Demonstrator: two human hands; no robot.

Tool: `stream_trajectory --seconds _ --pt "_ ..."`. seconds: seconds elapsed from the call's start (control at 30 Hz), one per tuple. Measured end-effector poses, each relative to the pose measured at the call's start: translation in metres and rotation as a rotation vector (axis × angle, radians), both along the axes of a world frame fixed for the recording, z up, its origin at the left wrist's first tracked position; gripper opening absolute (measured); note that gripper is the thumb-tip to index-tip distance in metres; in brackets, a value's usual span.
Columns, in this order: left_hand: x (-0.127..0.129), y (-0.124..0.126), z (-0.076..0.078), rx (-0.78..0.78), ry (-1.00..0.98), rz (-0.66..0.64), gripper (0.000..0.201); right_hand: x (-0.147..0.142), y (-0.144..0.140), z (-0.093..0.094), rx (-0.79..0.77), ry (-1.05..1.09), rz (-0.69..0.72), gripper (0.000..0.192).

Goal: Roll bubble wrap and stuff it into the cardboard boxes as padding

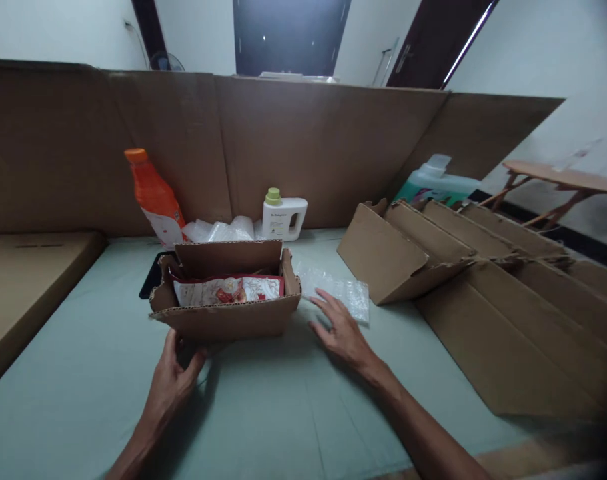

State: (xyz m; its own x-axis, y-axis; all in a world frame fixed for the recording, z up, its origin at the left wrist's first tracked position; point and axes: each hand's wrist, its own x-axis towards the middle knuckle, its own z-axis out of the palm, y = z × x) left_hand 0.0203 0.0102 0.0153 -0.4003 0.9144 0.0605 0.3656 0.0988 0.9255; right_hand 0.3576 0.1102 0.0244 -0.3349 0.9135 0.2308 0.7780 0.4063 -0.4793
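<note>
Cardboard box (227, 313) at centre frame on pale green surface (263, 413), flaps up, red-and-white printed packet (228, 291) lying inside. Left hand (171, 380) at lower left, fingers loosely curled upward against the box's near bottom edge, gripping nothing firmly that can be told. Right hand (339, 330) just right of the box, fingers spread and flat, fingertips resting on near edge of clear bubble-wrap sheet (339, 293) lying beside the box. Behind the box, toward upper left: orange bottle (155, 197) leaning, crumpled clear plastic (219, 231) next to it, small white jug with green cap (282, 216) standing upright. Dark flat object (151, 277) partly hidden at the box's left rear corner. Right half of frame: folded cardboard boxes (433, 250) leaning in a row on flattened cardboard (523, 340), teal-and-white container (436, 181) behind them. Tall cardboard wall (293, 140) across the back, another cardboard slab (23, 280) at left edge, wooden table (558, 177) at far right
</note>
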Motion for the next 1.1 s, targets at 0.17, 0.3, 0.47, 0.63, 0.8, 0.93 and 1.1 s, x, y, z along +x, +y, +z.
stream_trajectory --seconds 0.17,0.3,0.47,0.63,0.8,0.93,1.1 --pt "0.020 -0.056 -0.010 -0.029 0.091 0.031 0.072 0.054 0.010 -0.001 0.093 -0.362 -0.197 0.032" --pt "0.048 -0.089 -0.021 -0.005 0.011 -0.187 0.050 0.053 -0.025 0.010 0.114 -0.426 -0.152 0.025" --pt "0.087 -0.094 -0.018 -0.179 -0.431 -0.447 0.075 0.006 -0.117 0.030 0.159 -0.320 0.078 0.028" --pt "0.097 -0.082 -0.006 -0.217 -0.514 -0.370 0.099 -0.042 -0.169 0.052 -0.059 -0.056 0.410 0.037" --pt "0.080 -0.080 0.002 -0.222 -0.570 -0.267 0.083 -0.029 -0.171 0.040 0.002 -0.056 0.363 0.043" --pt "0.069 -0.083 0.014 -0.308 -0.922 -0.320 0.084 -0.026 -0.188 0.026 0.104 -0.094 0.452 0.073" --pt "0.067 -0.087 0.017 -0.328 -0.948 -0.364 0.089 -0.053 -0.199 0.008 0.280 0.017 0.477 0.077"
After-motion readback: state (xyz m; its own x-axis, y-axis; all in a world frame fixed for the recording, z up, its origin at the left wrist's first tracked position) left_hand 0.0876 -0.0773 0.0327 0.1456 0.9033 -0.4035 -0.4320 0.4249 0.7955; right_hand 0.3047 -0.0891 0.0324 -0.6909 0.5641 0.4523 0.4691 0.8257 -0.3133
